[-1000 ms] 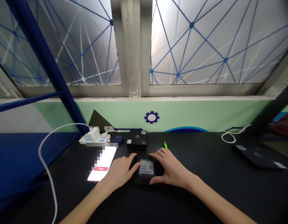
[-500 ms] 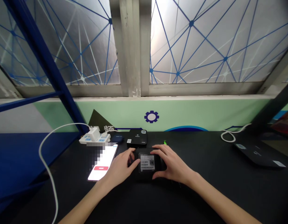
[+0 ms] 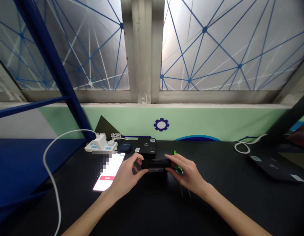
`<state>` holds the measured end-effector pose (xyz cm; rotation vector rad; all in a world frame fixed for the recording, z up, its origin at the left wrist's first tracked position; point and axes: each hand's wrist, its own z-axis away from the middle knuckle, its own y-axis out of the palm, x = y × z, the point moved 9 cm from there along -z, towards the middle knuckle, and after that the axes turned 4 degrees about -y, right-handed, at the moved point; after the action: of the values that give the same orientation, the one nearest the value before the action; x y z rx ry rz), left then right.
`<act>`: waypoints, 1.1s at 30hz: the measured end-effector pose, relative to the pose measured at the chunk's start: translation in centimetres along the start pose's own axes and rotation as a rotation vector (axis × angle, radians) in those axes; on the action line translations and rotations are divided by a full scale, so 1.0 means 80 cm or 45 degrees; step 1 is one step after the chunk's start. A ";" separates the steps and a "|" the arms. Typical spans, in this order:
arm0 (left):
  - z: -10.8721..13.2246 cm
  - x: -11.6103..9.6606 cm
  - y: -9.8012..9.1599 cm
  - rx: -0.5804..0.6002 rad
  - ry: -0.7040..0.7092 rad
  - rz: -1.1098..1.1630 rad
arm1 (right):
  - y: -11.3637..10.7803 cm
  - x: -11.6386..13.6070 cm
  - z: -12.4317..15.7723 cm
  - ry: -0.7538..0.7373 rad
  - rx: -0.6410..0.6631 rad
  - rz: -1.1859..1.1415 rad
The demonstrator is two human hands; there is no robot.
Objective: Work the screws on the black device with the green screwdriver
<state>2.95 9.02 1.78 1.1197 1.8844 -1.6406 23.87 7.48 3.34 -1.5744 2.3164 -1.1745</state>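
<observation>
Black desk (image 3: 215, 200) by window (image 3: 215, 49), left hand (image 3: 124, 178) and right hand (image 3: 188, 173), fingers (image 3: 137, 157) pinching black box (image 3: 156, 163) between them

Forearms stretched forward, left hand (image 3: 126, 175) and right hand (image 3: 188, 173) facing, fingers curled in a grip.

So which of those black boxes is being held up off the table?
The middle black box, gripped between the left hand and right hand. The box behind it and the flat device far right lie flat on the table.
</observation>
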 end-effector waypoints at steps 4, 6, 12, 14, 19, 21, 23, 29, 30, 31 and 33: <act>0.003 -0.014 -0.002 0.024 0.072 -0.126 | -0.001 0.011 -0.001 -0.066 0.035 -0.057; 0.005 -0.016 0.003 0.089 0.086 -0.165 | 0.001 0.017 -0.002 -0.096 0.094 -0.049; 0.013 0.014 0.028 0.331 -0.014 -0.213 | 0.019 0.027 0.001 -0.153 0.338 0.116; 0.015 0.023 0.032 0.366 -0.033 -0.223 | 0.025 0.028 0.003 -0.164 0.410 0.132; 0.015 0.024 0.039 0.425 0.005 -0.265 | 0.037 0.027 0.006 -0.133 0.573 0.135; 0.014 0.021 0.038 0.404 0.016 -0.274 | 0.038 0.026 0.005 -0.132 0.601 0.126; 0.013 0.022 0.037 0.381 0.010 -0.289 | 0.039 0.026 0.005 -0.132 0.621 0.121; 0.013 0.030 0.042 0.350 0.050 -0.355 | 0.037 0.022 0.005 -0.109 0.630 0.112; 0.013 0.029 0.042 0.337 0.070 -0.366 | 0.036 0.021 0.005 -0.108 0.623 0.112; 0.013 0.027 0.042 0.326 0.086 -0.379 | 0.035 0.020 0.005 -0.105 0.613 0.119; 0.014 0.024 0.041 0.318 0.104 -0.399 | 0.033 0.016 0.004 -0.083 0.579 0.151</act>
<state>4.14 8.51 -1.95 1.0374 2.0305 -2.0786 21.43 6.68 1.84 -1.2739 1.8917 -1.4626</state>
